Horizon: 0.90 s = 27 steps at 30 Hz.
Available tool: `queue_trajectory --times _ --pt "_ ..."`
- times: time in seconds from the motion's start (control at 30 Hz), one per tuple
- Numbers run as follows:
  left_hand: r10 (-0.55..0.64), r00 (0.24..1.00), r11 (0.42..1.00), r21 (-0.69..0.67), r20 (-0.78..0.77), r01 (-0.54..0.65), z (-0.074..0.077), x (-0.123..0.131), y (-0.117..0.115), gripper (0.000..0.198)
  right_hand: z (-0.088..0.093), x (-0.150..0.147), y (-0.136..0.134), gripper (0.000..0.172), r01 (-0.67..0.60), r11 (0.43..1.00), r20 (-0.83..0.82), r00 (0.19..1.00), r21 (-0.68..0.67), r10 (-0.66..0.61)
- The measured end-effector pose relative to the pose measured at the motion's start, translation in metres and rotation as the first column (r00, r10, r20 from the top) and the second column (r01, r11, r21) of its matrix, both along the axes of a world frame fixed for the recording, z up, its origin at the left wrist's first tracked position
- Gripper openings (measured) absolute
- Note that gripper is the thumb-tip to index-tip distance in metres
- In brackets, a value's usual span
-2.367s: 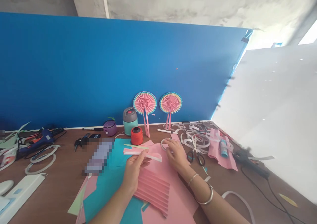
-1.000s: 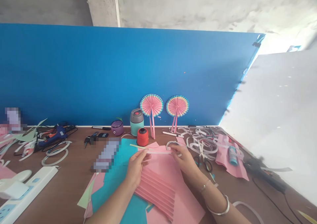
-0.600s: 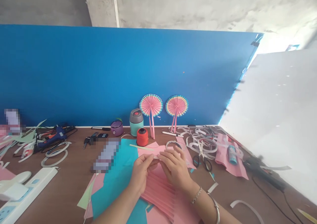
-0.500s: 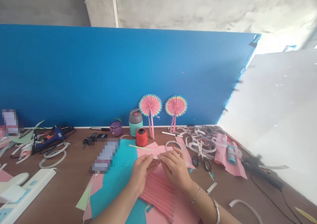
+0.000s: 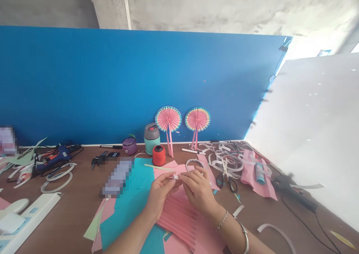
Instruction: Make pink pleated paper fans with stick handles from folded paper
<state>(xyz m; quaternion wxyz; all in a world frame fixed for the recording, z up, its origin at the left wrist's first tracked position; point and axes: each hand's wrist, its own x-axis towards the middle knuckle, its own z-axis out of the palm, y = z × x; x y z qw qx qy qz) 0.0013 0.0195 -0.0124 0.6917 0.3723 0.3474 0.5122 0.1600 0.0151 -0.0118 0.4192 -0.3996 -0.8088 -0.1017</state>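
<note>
My left hand [image 5: 159,194] and my right hand [image 5: 198,190] meet above a pink pleated paper [image 5: 179,218] on the table. Both pinch a small white bit of tape or strip [image 5: 175,176] between their fingertips. The pleated paper lies on pink and teal sheets [image 5: 126,209]. A roll of tape [image 5: 193,163] sits just beyond my right hand. A thin pale strip [image 5: 158,167] lies past my left hand.
Two finished paper fans [image 5: 168,120] lean on the blue board. An orange thread spool [image 5: 159,155], a flask [image 5: 152,138], scissors [image 5: 226,181], a glue stick [image 5: 259,173], white paper curls [image 5: 224,156], glue guns [image 5: 54,158] and a power strip [image 5: 25,224] lie around.
My hands held a long pink-white strip apart, then came together over the pleated paper. They now pinch a small white piece between them.
</note>
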Motion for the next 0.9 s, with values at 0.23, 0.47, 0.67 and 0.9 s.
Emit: queue_trajectory --times 0.23,0.47,0.67,0.9 --pt "-0.012 0.998 0.999 0.034 -0.062 0.014 0.0037 -0.0001 -0.0024 0.034 0.0014 0.0002 0.0002 0.030 0.014 0.999 0.033 0.999 0.032 -0.015" --pt "0.046 0.996 0.998 0.041 -0.080 -0.043 0.0015 0.0023 -0.0036 0.029 0.0012 -0.0050 -0.0046 0.021 0.100 0.993 0.013 0.995 0.058 -0.101" --pt "0.045 0.988 0.996 0.077 -0.148 -0.034 0.0028 0.0035 -0.0046 0.033 0.0004 -0.0089 -0.0037 0.016 -0.096 0.992 -0.101 0.991 -0.085 0.087" --pt "0.048 0.986 0.994 0.107 -0.159 -0.031 0.0012 0.0036 -0.0051 0.037 0.0004 -0.0078 -0.0023 0.015 -0.102 0.988 -0.182 0.980 -0.118 0.079"
